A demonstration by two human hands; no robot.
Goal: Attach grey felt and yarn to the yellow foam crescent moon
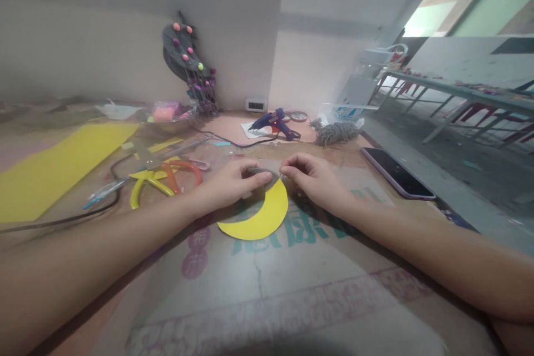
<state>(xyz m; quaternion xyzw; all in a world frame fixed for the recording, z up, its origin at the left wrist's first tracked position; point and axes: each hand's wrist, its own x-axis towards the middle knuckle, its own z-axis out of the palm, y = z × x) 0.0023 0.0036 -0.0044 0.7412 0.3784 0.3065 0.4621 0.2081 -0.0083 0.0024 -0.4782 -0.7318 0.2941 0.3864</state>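
A yellow crescent moon cutout (pixel 267 219) lies on the printed cardboard, its upper tip wrapped in grey yarn (pixel 273 179). My left hand (pixel 237 181) is closed on that wrapped tip, thumb on top. Just right of the moon's upper edge, my right hand (pixel 311 178) pinches thumb and forefinger together on what looks like the yarn's strand, mostly hidden by the fingers. The lower part of the crescent is bare yellow.
Scissors with orange handles (pixel 183 169) and yellow-handled pliers (pixel 146 186) lie left, near a yellow sheet (pixel 62 172). A blue glue gun (pixel 275 121), a grey yarn bundle (pixel 337 132) and a phone (pixel 396 172) lie beyond and right. A decorated grey crescent (pixel 179 53) leans on the wall.
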